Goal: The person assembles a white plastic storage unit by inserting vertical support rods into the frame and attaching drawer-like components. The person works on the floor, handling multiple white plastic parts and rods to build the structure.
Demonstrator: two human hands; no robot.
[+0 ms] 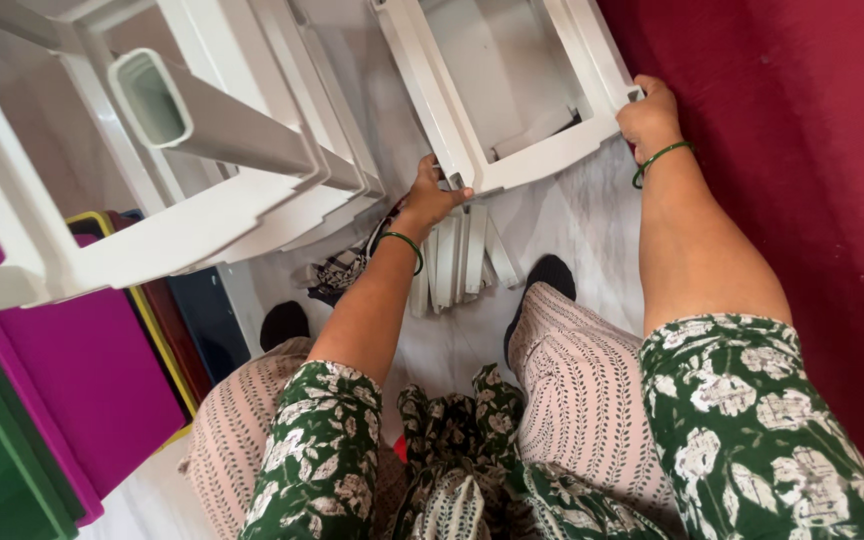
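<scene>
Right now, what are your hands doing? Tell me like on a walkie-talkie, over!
Left hand and right hand both gripping the white plastic frame, one per corner. Loose white slats on the floor under it. Bigger white rack close on the left.

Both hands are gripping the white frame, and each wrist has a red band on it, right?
Not quite: the head view shows the bands are green, not red. The left hand and right hand do both grip the white frame.

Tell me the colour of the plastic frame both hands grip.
White plastic frame, clearest in the head view.
</scene>
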